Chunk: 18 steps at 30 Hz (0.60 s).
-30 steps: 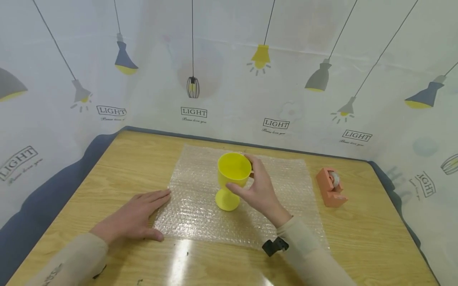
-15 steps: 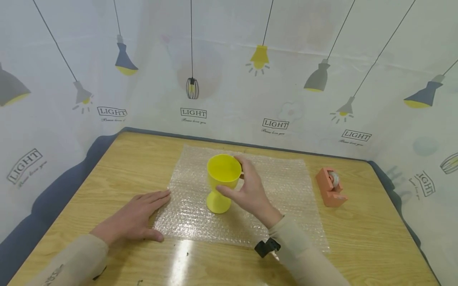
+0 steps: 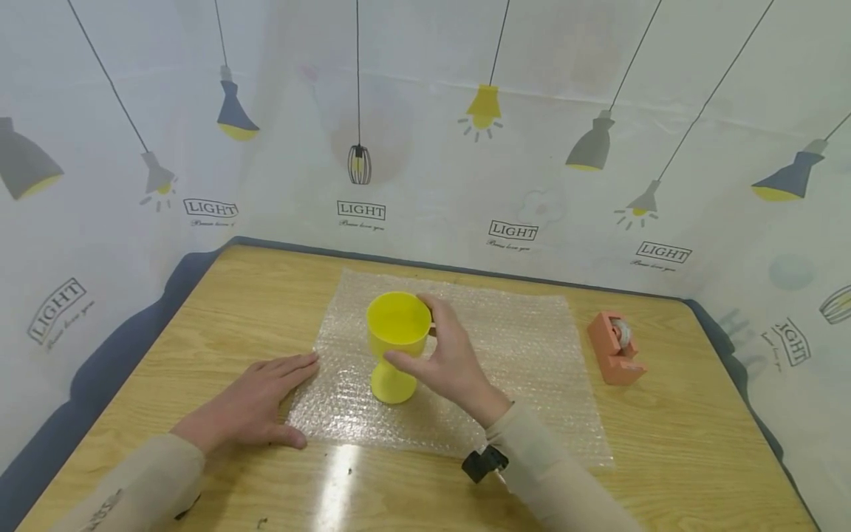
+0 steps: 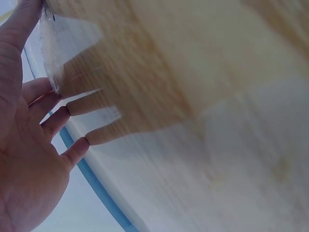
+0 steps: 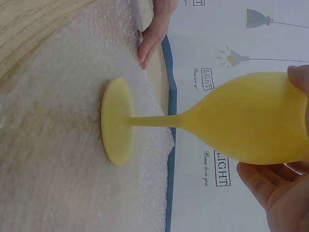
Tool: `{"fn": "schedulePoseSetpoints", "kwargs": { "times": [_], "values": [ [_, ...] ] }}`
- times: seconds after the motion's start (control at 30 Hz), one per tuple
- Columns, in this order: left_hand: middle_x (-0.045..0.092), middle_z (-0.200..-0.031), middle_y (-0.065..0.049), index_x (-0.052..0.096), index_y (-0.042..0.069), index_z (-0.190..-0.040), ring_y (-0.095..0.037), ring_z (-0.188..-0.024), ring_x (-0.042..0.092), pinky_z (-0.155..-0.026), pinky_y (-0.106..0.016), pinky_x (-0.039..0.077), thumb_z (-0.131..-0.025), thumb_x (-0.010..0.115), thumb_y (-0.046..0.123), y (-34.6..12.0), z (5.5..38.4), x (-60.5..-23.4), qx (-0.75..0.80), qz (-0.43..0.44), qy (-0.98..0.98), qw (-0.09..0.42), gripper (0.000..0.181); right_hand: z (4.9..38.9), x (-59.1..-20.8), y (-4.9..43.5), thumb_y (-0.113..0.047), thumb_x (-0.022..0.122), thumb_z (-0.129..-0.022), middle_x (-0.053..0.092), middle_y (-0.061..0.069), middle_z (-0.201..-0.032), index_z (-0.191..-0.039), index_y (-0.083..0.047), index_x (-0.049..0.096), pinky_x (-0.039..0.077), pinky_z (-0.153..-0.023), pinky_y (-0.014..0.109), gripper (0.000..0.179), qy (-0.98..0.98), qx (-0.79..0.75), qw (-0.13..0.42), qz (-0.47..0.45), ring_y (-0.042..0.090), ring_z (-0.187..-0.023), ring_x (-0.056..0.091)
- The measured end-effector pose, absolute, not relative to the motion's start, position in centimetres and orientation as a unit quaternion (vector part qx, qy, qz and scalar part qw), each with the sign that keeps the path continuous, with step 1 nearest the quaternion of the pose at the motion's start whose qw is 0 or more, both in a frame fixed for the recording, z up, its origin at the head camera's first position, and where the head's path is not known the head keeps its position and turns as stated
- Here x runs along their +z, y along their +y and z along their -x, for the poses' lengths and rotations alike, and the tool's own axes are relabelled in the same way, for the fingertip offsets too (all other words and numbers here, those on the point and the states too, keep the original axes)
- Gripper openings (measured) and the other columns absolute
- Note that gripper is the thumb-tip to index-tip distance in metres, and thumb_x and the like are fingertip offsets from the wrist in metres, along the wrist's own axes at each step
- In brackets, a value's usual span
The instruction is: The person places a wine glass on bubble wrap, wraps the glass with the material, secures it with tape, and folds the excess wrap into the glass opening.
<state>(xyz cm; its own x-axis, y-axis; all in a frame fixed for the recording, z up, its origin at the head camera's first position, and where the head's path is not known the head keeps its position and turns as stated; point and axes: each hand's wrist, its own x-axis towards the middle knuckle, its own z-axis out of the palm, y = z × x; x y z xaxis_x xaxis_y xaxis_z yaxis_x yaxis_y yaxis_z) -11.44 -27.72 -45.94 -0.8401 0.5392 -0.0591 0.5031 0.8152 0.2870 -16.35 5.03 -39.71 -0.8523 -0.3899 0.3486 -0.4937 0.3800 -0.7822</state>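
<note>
A yellow wine glass [image 3: 394,384] stands upright over the bubble wrap sheet [image 3: 505,355]; I cannot tell whether its foot touches the sheet. My right hand [image 3: 453,367] grips its bowl from the right, thumb on the near side and fingers round the far side. Stem and round foot show in full in the right wrist view, where the wine glass [image 5: 241,118] hides part of that hand. My left hand [image 3: 249,403] lies with straight fingers on the table, its fingertips and thumb at the sheet's left edge.
An orange tape dispenser [image 3: 614,351] with a roll of clear tape stands right of the sheet. The wooden table [image 3: 691,443] ends at the back against a white curtain [image 3: 425,133] printed with lamps.
My right hand has carried the wine glass left and slightly toward me, over the sheet. My left hand has stayed in its place.
</note>
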Motion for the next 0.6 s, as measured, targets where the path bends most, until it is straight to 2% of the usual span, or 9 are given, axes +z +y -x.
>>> {"fn": "schedulePoseSetpoints", "kwargs": {
  "times": [0.6],
  "values": [
    [0.035,-0.165,-0.017,0.040,0.003,-0.157,-0.042,-0.147,0.038,-0.114,-0.069,0.035,-0.074,0.063,0.084,-27.6,11.1,-45.5,0.139,-0.266,0.951,0.076,0.119,15.6,-39.6,3.1,-0.025,0.090,-0.080,0.058,0.008,-0.135,-0.148,-0.006,0.042,0.056,-0.098,0.039,0.085,-0.824,0.481,0.050,-0.296,0.021,-0.120,0.059]
  ]
}}
